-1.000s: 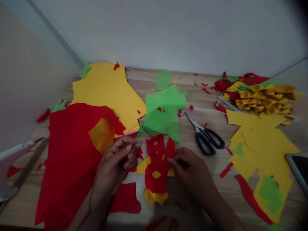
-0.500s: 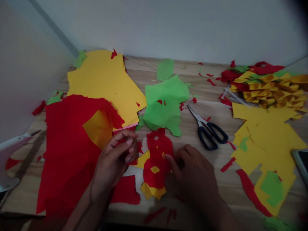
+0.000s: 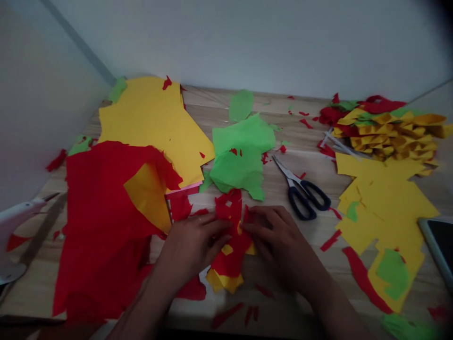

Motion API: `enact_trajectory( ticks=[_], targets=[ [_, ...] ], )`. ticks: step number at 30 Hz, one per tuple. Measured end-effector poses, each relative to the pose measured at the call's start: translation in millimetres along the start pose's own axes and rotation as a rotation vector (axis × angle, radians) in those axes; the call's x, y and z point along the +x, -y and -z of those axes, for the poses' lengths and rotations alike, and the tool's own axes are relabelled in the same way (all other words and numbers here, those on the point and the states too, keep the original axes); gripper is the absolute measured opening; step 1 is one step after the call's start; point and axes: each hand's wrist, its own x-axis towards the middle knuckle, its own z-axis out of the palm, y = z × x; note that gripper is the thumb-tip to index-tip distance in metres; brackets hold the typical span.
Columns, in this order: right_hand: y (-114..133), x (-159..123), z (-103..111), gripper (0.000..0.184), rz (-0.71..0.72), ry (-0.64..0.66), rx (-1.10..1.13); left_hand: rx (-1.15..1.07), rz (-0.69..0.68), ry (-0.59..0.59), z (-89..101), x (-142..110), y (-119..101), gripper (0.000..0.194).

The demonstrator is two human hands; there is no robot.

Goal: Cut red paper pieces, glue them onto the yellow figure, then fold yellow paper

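Note:
A red paper cutout point(image 3: 233, 262) with small diamond-shaped holes lies over yellow paper point(image 3: 231, 283), which shows through the holes and below its lower end. From the left, my left hand point(image 3: 196, 245) has its thumb and forefinger on the cutout's middle. My right hand point(image 3: 279, 236) pinches the cutout's right edge, where a flap of red stands up beside the fingers. Parts of both sheets are hidden under the fingers. Beyond my hands lies a crumpled green paper point(image 3: 244, 156). Dark-handled scissors point(image 3: 300, 191) rest to the right of it, blades pointing away.
A large red sheet point(image 3: 102, 226) and stacked yellow sheets point(image 3: 152, 118) cover the left side. At the far left is a white glue gun point(image 3: 19, 219). Cut yellow paper point(image 3: 385, 198), a folded yellow pile point(image 3: 392, 137) and a phone point(image 3: 437, 245) lie right. Scraps are scattered about.
My left hand has come down and right onto the red cutout. My right hand now lifts the cutout's right edge, which was lying flatter before.

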Motion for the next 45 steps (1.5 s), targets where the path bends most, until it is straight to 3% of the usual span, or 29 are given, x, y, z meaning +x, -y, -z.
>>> enact_trajectory(
  ticks=[6,10,14,23,31,36,39,43,45],
  targets=[
    [-2.5,1.0,1.5,0.036,-0.051,-0.026,-0.002,0.077,0.0,0.017,-0.1,0.5,0.7,0.021],
    [-3.2,-1.4,2.6,0.04,0.013,-0.052,0.054,0.112,-0.015,0.015,1.9,1.9,-1.8,0.018],
    [-1.8,-2.5,4.5,0.035,0.084,-0.008,0.103,0.135,-0.046,0.007,2.4,2.1,-2.0,0.017],
    [-1.8,0.3,-0.9,0.04,0.039,0.01,0.064,0.235,0.001,0.081,4.1,0.1,-4.7,0.016],
    [-3.9,-1.7,-0.8,0.043,0.118,0.002,0.115,0.158,0.0,0.064,5.4,0.9,-5.6,0.018],
    [-1.3,-1.7,-1.4,0.036,0.07,-0.001,0.09,0.064,0.035,0.059,7.9,-0.8,-5.4,0.02],
    [-2.0,-2.2,-0.8,0.038,0.106,-0.075,0.159,-0.186,0.099,-0.017,7.8,-5.4,-3.7,0.021],
    [1.9,-0.9,1.8,0.029,0.06,-0.235,0.293,-0.978,0.244,-0.356,11.7,-8.1,-12.1,0.021],
    [9.9,1.9,3.7,0.022,-0.019,-0.244,0.355,-1.309,0.256,-0.436,15.8,-6.0,-20.6,0.025]
  ],
)
